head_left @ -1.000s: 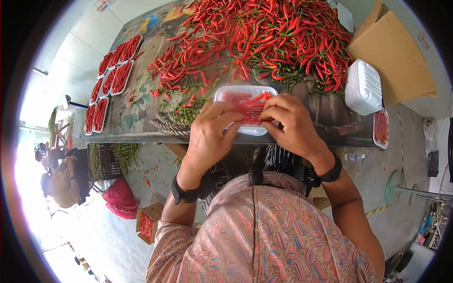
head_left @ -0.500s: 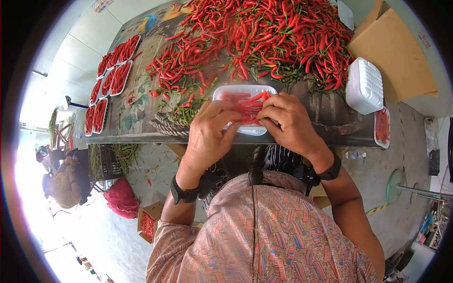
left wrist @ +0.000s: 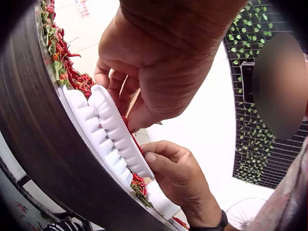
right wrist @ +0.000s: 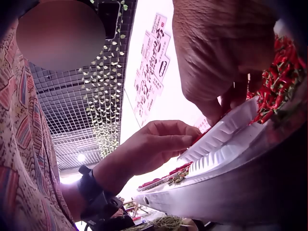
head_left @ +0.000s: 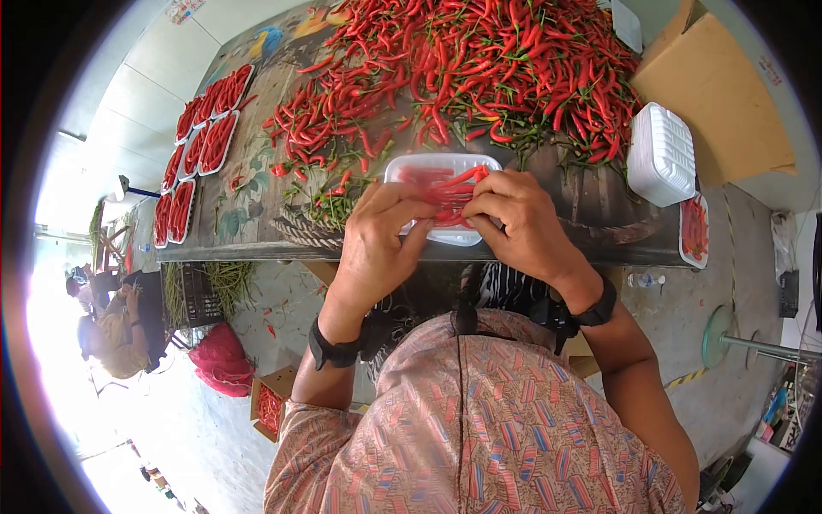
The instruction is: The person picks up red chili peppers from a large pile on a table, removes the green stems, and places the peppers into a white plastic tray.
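Observation:
In the head view, a white tray (head_left: 479,160) with red chilies (head_left: 454,195) lies near the table's front edge. The left hand (head_left: 381,231) has curled fingers pinching chilies at the tray's left part. At the right part, the right hand (head_left: 522,224) pinches the chilies' ends between thumb and fingers. The left wrist view shows the tray (left wrist: 115,130) tilted above another white tray (left wrist: 86,130), with the left hand (left wrist: 159,67) and right hand (left wrist: 180,178) at its rim. In the right wrist view the left hand (right wrist: 154,144) also touches chilies at the tray's edge.
A large pile of chilies (head_left: 514,68) covers the table's back. Filled trays (head_left: 219,141) stand at the left, stacked white trays (head_left: 661,158) and a filled tray (head_left: 693,231) at the right, near a cardboard box (head_left: 719,94). Rope (head_left: 308,233) lies by the front edge.
Both hands and the tray have shifted very slightly left. The hands keep their hold on the chilies, with small finger movements.

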Action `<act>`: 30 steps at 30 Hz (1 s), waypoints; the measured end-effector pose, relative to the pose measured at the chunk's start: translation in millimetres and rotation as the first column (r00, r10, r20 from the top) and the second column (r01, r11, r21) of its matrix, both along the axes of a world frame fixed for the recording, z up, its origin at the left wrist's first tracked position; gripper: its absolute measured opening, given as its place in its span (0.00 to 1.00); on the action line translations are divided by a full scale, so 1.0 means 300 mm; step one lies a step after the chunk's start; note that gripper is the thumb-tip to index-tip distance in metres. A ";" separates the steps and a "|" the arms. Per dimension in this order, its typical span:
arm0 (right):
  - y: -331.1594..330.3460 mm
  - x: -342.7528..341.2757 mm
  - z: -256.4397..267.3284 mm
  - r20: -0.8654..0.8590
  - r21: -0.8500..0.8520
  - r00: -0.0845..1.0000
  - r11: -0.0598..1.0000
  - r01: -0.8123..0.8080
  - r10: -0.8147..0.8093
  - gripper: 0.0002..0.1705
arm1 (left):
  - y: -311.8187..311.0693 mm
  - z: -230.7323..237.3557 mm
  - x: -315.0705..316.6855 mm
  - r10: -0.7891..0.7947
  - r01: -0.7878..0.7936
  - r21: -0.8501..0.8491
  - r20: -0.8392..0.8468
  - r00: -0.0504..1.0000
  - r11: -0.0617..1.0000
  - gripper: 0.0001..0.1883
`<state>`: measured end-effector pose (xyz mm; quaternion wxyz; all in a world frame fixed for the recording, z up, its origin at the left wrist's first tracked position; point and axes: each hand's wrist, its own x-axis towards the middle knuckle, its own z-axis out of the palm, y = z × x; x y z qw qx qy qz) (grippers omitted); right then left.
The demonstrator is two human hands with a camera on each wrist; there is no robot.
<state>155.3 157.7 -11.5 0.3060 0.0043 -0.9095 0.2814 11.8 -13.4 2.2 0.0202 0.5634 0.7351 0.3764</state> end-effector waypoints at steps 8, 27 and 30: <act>-0.007 0.004 0.015 0.001 0.008 1.000 1.000 0.008 -0.008 0.07 | 0.006 -0.008 -0.001 -0.007 0.010 0.070 -0.031 0.999 0.997 0.07; -0.007 0.044 0.039 -0.050 -0.100 0.988 0.985 0.141 -0.147 0.06 | -0.007 0.014 -0.539 0.332 -0.484 -0.303 -0.436 0.836 0.821 0.10; 0.000 0.059 0.036 -0.033 -0.109 0.986 0.982 0.157 -0.161 0.06 | -0.015 -0.008 -0.548 0.307 -0.452 -0.339 -0.403 0.862 0.825 0.09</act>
